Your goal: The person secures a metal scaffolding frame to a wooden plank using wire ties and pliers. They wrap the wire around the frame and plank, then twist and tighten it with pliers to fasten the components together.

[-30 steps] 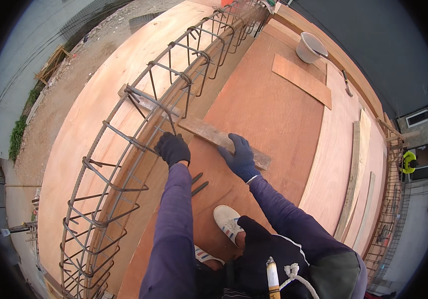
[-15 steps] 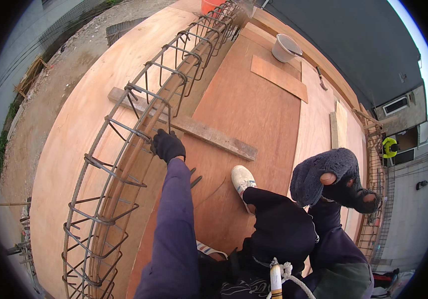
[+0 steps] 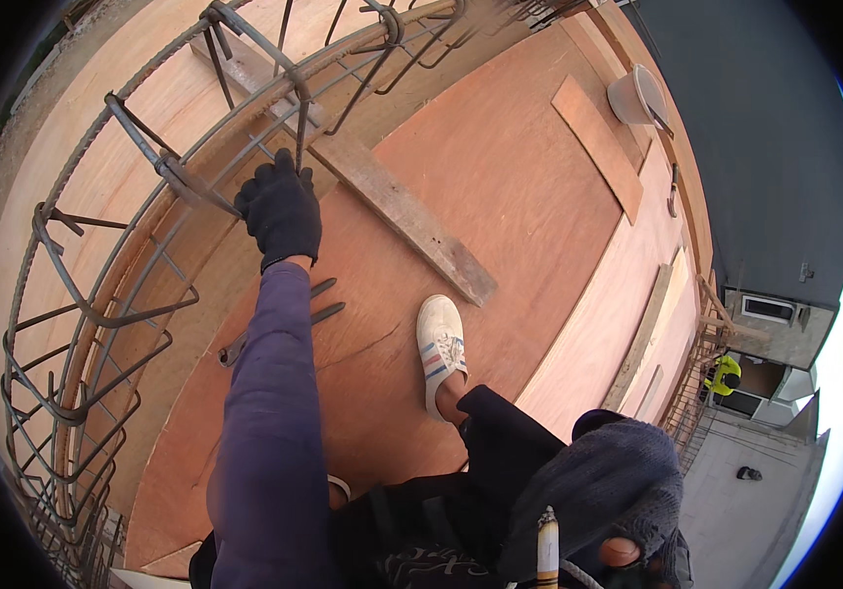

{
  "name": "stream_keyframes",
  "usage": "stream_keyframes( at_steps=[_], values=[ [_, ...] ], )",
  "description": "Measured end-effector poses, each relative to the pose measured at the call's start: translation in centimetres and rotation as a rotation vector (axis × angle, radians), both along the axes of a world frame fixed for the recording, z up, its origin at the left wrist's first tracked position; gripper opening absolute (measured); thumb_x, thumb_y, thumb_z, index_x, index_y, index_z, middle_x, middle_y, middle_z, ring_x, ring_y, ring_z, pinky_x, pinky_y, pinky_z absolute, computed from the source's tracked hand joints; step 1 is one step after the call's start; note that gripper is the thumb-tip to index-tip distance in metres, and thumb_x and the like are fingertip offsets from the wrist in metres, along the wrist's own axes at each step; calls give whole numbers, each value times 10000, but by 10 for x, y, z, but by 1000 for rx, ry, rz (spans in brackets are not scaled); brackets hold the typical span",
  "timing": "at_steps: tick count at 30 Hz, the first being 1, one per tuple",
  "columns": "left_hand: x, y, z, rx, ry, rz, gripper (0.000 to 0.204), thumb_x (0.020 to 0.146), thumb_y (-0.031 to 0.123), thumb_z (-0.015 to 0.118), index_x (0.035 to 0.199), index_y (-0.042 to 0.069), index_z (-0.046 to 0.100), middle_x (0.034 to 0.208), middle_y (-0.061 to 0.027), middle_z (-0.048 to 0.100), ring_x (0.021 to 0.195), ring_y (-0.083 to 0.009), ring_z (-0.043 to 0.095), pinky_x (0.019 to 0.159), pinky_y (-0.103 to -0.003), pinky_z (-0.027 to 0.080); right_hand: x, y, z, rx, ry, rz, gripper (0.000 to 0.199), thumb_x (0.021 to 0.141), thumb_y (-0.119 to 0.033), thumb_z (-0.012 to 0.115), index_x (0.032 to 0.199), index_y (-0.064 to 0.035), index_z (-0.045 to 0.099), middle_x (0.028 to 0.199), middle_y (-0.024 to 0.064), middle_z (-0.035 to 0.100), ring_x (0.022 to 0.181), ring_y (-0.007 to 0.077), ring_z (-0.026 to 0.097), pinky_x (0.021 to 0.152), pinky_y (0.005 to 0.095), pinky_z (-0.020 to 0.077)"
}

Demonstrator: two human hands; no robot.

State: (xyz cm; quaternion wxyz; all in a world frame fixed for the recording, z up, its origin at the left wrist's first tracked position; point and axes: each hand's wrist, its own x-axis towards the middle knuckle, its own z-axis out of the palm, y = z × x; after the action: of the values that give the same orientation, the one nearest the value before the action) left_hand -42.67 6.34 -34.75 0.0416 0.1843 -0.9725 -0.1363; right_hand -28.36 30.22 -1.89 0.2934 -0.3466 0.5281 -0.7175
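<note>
My left hand (image 3: pixel 284 211), in a black glove, is closed round a bent steel stirrup at the side of a long rebar cage (image 3: pixel 136 319). The cage rests over a wooden batten (image 3: pixel 397 211) and the gap between plywood sheets. Partly hidden under my left forearm, a pair of pincers (image 3: pixel 327 312) lies on the reddish plywood (image 3: pixel 372 344). My right hand (image 3: pixel 603 486), in a dark grey glove with one bare fingertip, is low beside my lap. Most of its fingers are hidden, and nothing shows in its grip.
A cigarette (image 3: pixel 547 550) sticks up at the bottom edge. Beyond my shoe (image 3: pixel 439 344) lie a loose plywood strip (image 3: pixel 598 147), a whitish bucket (image 3: pixel 632 96), a hammer (image 3: pixel 674 191) and a narrow plank (image 3: pixel 637 339). A person in a yellow vest (image 3: pixel 724 375) is far right.
My view has shifted closer to the cage. My right hand has dropped from the right side towards my lap. My left hand stays on the cage.
</note>
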Motion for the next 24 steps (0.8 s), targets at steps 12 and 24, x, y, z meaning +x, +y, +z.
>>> stream_keyframes(
  at_steps=[12,24],
  values=[
    [-6,-8,3,30,-7,-22,439,988,393,684,1332,120,660,1125,-129,685,1071,-348,659,907,-517,494,-40,29,-21,-9,-167,-145,864,915,-499,716,1464,116,459,1226,380,615,1071,470,663,1045,578,473],
    [-3,-1,-17,26,141,30,325,960,352,744,1212,146,747,1059,-93,726,992,-315,674,850,-483,478,-81,58,-99,130,-496,-312,1031,883,-620,745,1499,151,447,1359,355,623,1209,444,671,1114,515,468]
  ],
)
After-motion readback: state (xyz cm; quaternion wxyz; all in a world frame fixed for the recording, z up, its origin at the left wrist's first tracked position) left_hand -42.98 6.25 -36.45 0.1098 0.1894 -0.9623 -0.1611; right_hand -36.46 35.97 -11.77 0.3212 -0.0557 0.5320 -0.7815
